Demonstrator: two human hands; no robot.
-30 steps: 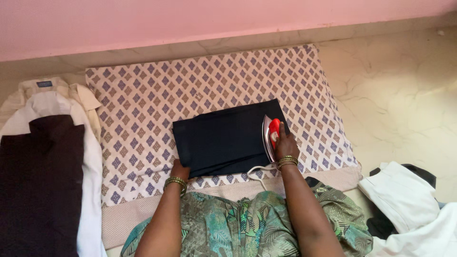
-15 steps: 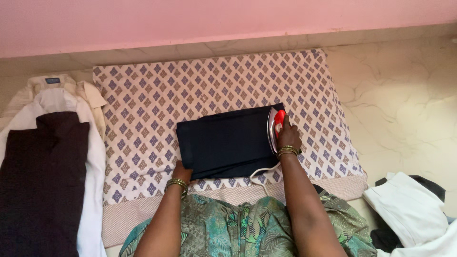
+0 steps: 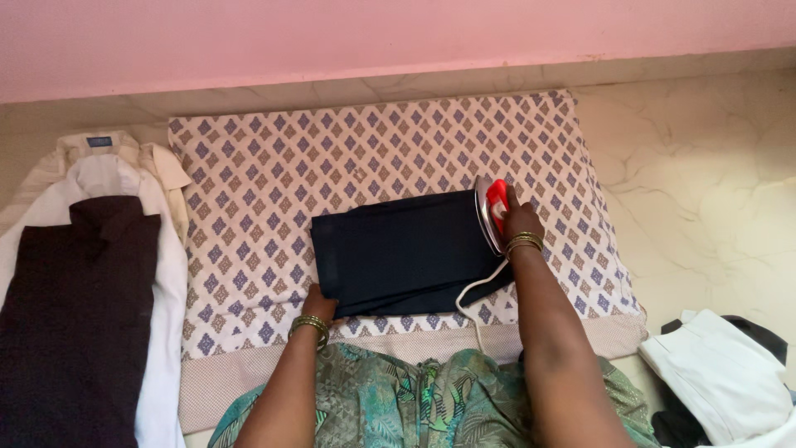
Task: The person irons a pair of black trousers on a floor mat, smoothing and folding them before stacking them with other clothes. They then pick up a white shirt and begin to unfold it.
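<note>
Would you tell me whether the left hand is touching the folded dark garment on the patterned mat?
Touching. The head view shows the left hand pressed onto the near left corner of the folded dark garment, its fingers overlapping the cloth edge with no gap.

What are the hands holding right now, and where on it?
Right hand grips the iron by its red handle; left hand presses the dark folded garment's near-left corner.

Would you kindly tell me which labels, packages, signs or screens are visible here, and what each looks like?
Collar label: small blue rectangle inside the collar of the cream shirt, top of the clothes pile at far left.
No packages, signs or screens show.
</note>
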